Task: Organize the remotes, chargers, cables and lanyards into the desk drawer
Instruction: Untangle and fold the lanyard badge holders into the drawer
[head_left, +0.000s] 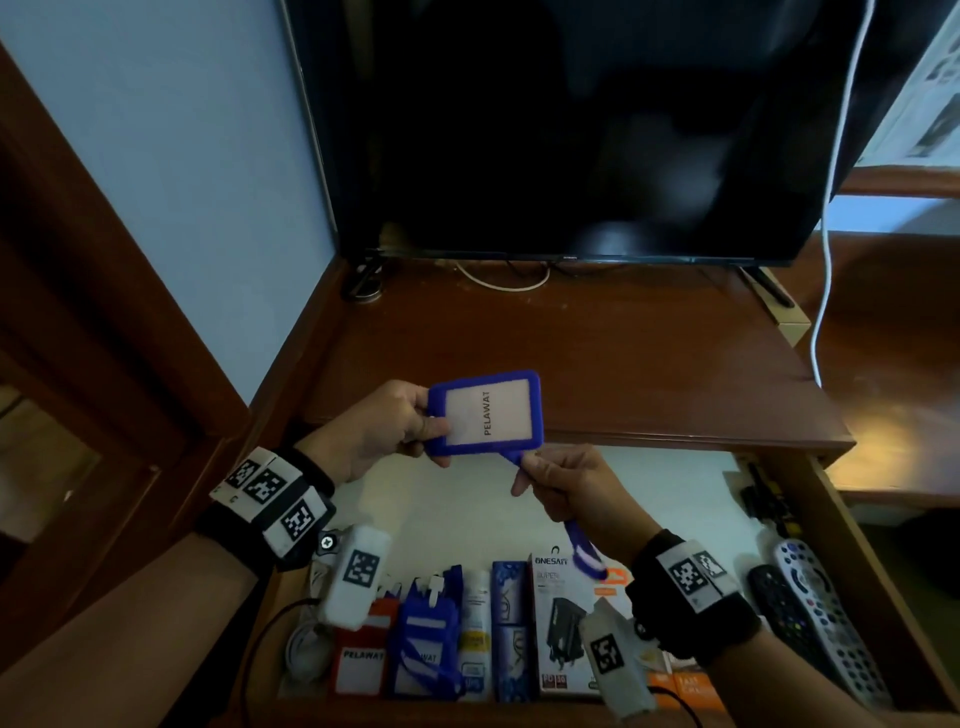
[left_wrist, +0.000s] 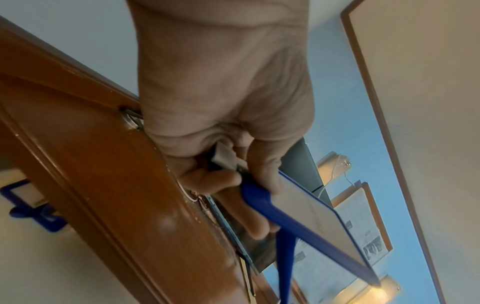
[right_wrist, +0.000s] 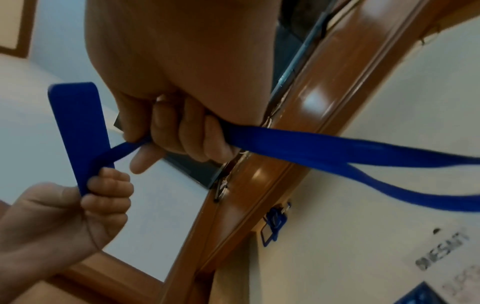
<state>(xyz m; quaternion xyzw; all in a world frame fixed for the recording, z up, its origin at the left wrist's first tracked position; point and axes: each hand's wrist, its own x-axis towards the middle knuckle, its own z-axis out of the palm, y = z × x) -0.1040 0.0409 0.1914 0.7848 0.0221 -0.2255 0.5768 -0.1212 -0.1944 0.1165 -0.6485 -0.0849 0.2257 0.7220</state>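
Note:
A blue badge holder with a "PELAWAT" card is held up over the open drawer. My left hand pinches its left edge, thumb on the front; the same holder shows edge-on in the left wrist view. My right hand grips the blue lanyard strap just below the holder, and the strap runs through the curled fingers and trails down. In the drawer lie a red badge, a blue badge, charger boxes and two remotes.
A dark TV stands on the wooden desk top, with a white cable hanging at the right. A coiled white cable lies at the drawer's left end. A wooden door frame is at left.

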